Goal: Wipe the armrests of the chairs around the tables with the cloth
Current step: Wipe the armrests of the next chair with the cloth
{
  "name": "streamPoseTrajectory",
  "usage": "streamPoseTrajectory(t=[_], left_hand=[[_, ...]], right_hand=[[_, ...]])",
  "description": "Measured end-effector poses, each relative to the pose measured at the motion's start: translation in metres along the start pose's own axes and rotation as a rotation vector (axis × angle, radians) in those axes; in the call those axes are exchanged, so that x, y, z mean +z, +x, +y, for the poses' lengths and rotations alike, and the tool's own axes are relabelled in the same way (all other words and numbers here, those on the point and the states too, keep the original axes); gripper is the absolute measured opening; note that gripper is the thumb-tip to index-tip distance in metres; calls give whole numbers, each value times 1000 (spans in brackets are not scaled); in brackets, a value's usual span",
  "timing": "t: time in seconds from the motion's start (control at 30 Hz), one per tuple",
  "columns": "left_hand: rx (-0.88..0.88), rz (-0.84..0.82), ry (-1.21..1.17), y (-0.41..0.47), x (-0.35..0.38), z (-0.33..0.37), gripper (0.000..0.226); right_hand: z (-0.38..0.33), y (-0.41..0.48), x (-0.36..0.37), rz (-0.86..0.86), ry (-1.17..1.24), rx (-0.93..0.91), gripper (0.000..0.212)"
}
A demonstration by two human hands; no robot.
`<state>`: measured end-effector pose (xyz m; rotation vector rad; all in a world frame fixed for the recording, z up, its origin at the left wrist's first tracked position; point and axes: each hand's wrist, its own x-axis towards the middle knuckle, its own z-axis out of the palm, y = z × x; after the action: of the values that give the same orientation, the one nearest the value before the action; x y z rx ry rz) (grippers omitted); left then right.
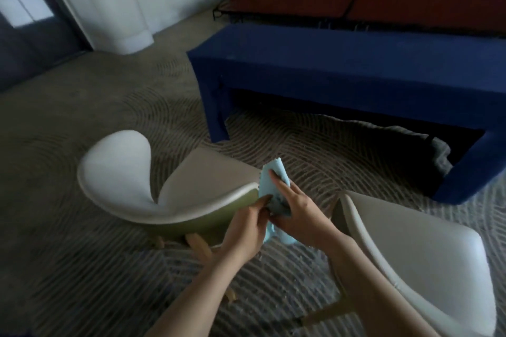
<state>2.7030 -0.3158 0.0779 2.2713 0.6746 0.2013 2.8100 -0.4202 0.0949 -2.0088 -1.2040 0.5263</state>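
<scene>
The light blue cloth [274, 194] is bunched up between both my hands, in the air over the back edge of a chair, not on any armrest. One end sticks up at 12 o'clock and a tail hangs down at 6 o'clock, below my palms.

My right hand [298, 213] is wrapped round the cloth from the 4 o'clock side, fingers curled on it and 1 finger laid up along the top part. My left hand [246, 230] comes in from 7 o'clock and pinches the cloth's left edge with thumb and fingertips.

The chair on my left [208, 172] sits right under the cloth and runs out toward 9 o'clock: pale seat, green outer shell, wooden legs [197, 246], and its rounded armrest wing [120, 167] way out at 9 o'clock, well apart from the cloth. A 2nd chair [410, 254], also pale, is at 4 o'clock, just beside my right forearm.

Up at 1 o'clock there's a dark blue table [356, 63] with something grey and lumpy [438, 156] under it, can't tell what. Everything stands on a swirly patterned carpet [82, 268].
</scene>
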Motion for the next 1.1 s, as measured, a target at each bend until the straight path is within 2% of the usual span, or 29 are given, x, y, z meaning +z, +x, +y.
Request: streamPoseTrajectory(t=[0.13,0.27,0.37,0.5,0.7,1.1], left_hand=[[12,9,-222,-67,-56,-32,36],[-68,-23,-409,-113,-104,-50,43],[-77,-25,-458,-137,-133,-55,42],[-114,76,-418,-151,-165,-73,45],[-181,92,-516,-139,-209,-109,52],[-290,186,-713,-12,-331,-199,38]], right_hand=[[-71,-30,57,70,48,-81,86],[-122,-48,105,88,55,-161,85],[-151,-53,128,89,76,-199,86],[-182,-43,146,84,76,-235,87],[-220,1,167,38,76,-278,86],[-271,176,227,87,151,-359,83]])
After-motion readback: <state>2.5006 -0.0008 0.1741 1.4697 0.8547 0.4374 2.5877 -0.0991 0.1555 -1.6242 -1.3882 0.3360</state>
